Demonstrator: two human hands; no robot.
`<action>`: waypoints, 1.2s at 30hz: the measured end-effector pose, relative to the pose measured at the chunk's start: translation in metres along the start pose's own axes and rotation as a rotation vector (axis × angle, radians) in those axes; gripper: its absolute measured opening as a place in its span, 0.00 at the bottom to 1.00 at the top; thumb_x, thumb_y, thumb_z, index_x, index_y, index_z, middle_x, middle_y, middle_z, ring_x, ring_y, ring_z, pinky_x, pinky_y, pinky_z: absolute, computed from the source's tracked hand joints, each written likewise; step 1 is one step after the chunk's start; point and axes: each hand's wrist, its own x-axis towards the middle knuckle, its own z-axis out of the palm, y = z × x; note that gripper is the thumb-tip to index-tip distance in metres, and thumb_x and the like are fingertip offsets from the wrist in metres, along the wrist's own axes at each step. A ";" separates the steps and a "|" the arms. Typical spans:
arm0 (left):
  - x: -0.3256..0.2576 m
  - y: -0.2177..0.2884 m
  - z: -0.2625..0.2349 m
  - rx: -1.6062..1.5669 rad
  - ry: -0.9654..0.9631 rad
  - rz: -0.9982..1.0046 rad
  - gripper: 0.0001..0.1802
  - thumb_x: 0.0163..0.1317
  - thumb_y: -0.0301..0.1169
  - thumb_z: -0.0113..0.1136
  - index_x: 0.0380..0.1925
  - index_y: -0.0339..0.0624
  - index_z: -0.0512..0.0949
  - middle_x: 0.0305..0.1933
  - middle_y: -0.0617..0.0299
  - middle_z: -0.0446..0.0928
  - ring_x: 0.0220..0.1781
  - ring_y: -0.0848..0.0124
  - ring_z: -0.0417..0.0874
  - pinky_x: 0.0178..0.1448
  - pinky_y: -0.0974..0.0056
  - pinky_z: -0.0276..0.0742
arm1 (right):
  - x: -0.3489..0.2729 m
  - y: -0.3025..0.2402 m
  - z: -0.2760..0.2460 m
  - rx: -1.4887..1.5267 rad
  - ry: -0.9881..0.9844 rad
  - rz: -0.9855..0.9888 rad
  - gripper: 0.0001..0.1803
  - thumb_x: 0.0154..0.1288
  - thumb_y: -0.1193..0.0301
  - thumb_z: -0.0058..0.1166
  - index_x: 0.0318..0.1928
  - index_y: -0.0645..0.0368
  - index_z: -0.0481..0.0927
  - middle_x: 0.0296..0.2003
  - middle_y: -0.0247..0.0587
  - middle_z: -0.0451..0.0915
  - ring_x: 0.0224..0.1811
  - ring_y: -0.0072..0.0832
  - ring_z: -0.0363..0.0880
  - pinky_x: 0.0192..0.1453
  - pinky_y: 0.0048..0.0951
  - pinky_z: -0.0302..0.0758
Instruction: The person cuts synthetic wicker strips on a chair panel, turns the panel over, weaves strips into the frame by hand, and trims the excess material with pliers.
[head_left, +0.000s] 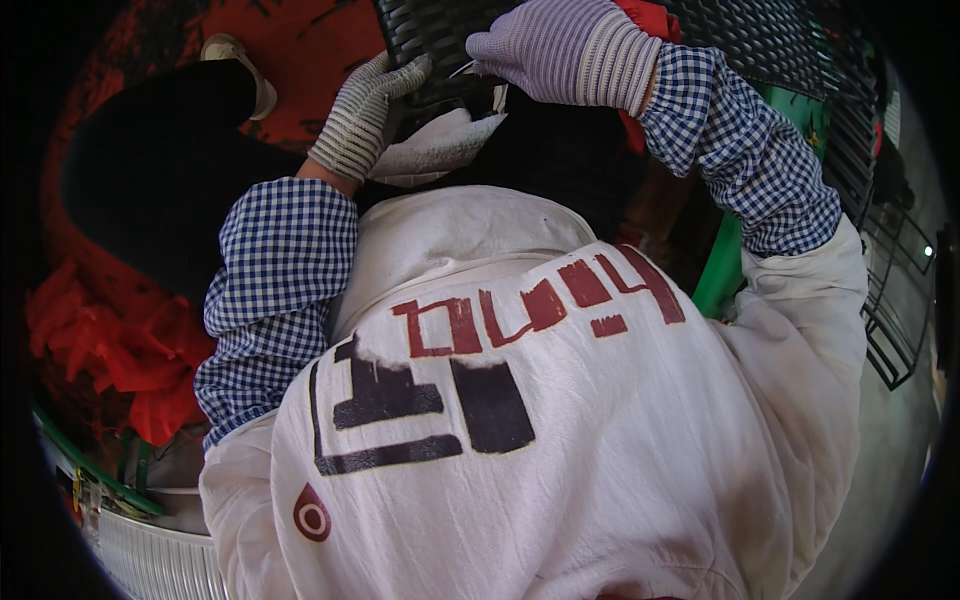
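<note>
Both hands raised at the far edge of the view, working at a black woven plastic basket (440, 40) that runs from left to right across the far side. Left hand (365, 110), in a grey-striped knit glove, curled with fingertips hooked on the basket's near rim, gripping it. Right hand (570, 50), in a pale lilac knit glove, bent over the same rim just to the right, fingers folded down; whether pinching something small or merely pressing, impossible to tell. Crumpled white cloth (435, 150) lying just near of the rim, between the two wrists. Basket straight ahead of both hands, long axis crosswise; neither hand clearly nearer. Blue-and-white checked sleeve covers (280, 290) on both forearms. Red crumpled plastic netting (110, 350) heaped at left.
</note>
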 end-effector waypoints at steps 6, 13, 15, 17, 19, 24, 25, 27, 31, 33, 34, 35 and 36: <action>0.001 0.001 0.003 0.074 0.026 -0.001 0.22 0.69 0.29 0.63 0.61 0.34 0.74 0.57 0.53 0.80 0.60 0.60 0.80 0.72 0.53 0.72 | 0.000 0.001 0.007 0.005 -0.006 -0.072 0.10 0.66 0.65 0.53 0.38 0.58 0.81 0.27 0.44 0.85 0.31 0.42 0.86 0.33 0.43 0.80; 0.004 -0.002 0.002 0.054 0.052 0.019 0.23 0.69 0.29 0.63 0.62 0.32 0.72 0.58 0.52 0.79 0.62 0.60 0.79 0.72 0.55 0.73 | -0.008 -0.012 0.020 -0.062 0.126 -0.020 0.09 0.69 0.69 0.47 0.37 0.58 0.80 0.26 0.44 0.84 0.31 0.41 0.87 0.32 0.41 0.81; 0.004 -0.001 0.001 -0.009 0.038 0.020 0.24 0.69 0.30 0.64 0.62 0.32 0.72 0.58 0.52 0.79 0.62 0.60 0.79 0.72 0.55 0.72 | -0.018 -0.006 0.022 -0.077 0.208 0.101 0.09 0.69 0.68 0.48 0.36 0.57 0.79 0.25 0.44 0.83 0.30 0.41 0.86 0.31 0.42 0.81; 0.002 -0.001 0.003 -0.038 0.045 0.026 0.25 0.69 0.31 0.65 0.62 0.33 0.72 0.57 0.52 0.79 0.61 0.60 0.79 0.71 0.55 0.73 | -0.031 0.003 0.025 -0.092 0.269 0.233 0.09 0.69 0.66 0.49 0.35 0.57 0.78 0.25 0.42 0.82 0.28 0.41 0.85 0.30 0.43 0.80; -0.002 -0.002 0.005 -0.032 0.044 0.074 0.26 0.67 0.32 0.67 0.61 0.33 0.73 0.57 0.53 0.79 0.60 0.60 0.79 0.69 0.54 0.75 | -0.049 0.013 0.032 0.023 0.301 0.342 0.08 0.68 0.64 0.51 0.36 0.54 0.78 0.27 0.41 0.82 0.28 0.40 0.84 0.30 0.42 0.79; -0.014 -0.015 0.016 0.203 0.142 -0.034 0.29 0.60 0.30 0.74 0.58 0.34 0.74 0.52 0.55 0.81 0.53 0.63 0.83 0.59 0.56 0.82 | -0.075 0.005 0.075 0.344 0.413 0.464 0.13 0.78 0.61 0.48 0.50 0.54 0.80 0.30 0.42 0.84 0.29 0.36 0.84 0.34 0.36 0.84; -0.015 -0.017 0.018 0.220 0.180 -0.060 0.29 0.59 0.29 0.75 0.58 0.33 0.74 0.51 0.55 0.82 0.52 0.63 0.83 0.59 0.57 0.82 | -0.078 -0.001 0.082 0.427 0.449 0.462 0.14 0.79 0.60 0.47 0.49 0.55 0.80 0.29 0.43 0.83 0.27 0.37 0.83 0.33 0.36 0.83; -0.013 -0.021 0.020 0.221 0.243 -0.031 0.27 0.59 0.24 0.74 0.57 0.31 0.74 0.50 0.54 0.82 0.52 0.62 0.84 0.61 0.58 0.81 | -0.080 -0.014 0.092 0.604 0.417 0.505 0.16 0.79 0.58 0.47 0.47 0.57 0.80 0.27 0.45 0.82 0.26 0.38 0.82 0.33 0.36 0.82; -0.008 -0.025 0.021 0.056 0.299 0.005 0.26 0.58 0.18 0.71 0.57 0.32 0.75 0.51 0.51 0.84 0.55 0.61 0.84 0.66 0.58 0.77 | -0.083 -0.030 0.086 1.265 0.254 0.675 0.14 0.80 0.61 0.46 0.46 0.58 0.79 0.22 0.35 0.78 0.19 0.19 0.79 0.21 0.22 0.77; -0.008 -0.026 0.020 -0.029 0.261 0.002 0.31 0.56 0.24 0.75 0.59 0.30 0.74 0.52 0.50 0.83 0.56 0.61 0.84 0.66 0.59 0.77 | -0.081 -0.033 0.077 1.414 0.175 0.769 0.14 0.78 0.62 0.46 0.47 0.60 0.78 0.22 0.37 0.78 0.16 0.22 0.78 0.20 0.24 0.79; -0.009 -0.027 0.020 -0.079 0.243 0.004 0.34 0.55 0.27 0.77 0.60 0.29 0.73 0.53 0.49 0.83 0.56 0.61 0.83 0.67 0.60 0.76 | -0.079 -0.034 0.073 1.485 0.137 0.791 0.14 0.77 0.63 0.46 0.47 0.62 0.77 0.22 0.38 0.79 0.16 0.23 0.78 0.20 0.25 0.80; -0.009 -0.026 0.018 -0.061 0.271 -0.016 0.31 0.56 0.24 0.75 0.58 0.28 0.73 0.53 0.50 0.84 0.55 0.62 0.84 0.66 0.61 0.77 | -0.077 -0.033 0.068 1.508 0.132 0.772 0.14 0.75 0.63 0.48 0.46 0.63 0.77 0.22 0.40 0.79 0.16 0.26 0.79 0.21 0.27 0.81; -0.010 -0.027 0.019 -0.078 0.269 -0.013 0.30 0.56 0.24 0.75 0.57 0.29 0.74 0.52 0.50 0.84 0.54 0.62 0.84 0.65 0.61 0.78 | -0.075 -0.033 0.066 1.539 0.116 0.780 0.14 0.75 0.63 0.48 0.46 0.63 0.78 0.21 0.40 0.79 0.16 0.26 0.79 0.21 0.27 0.81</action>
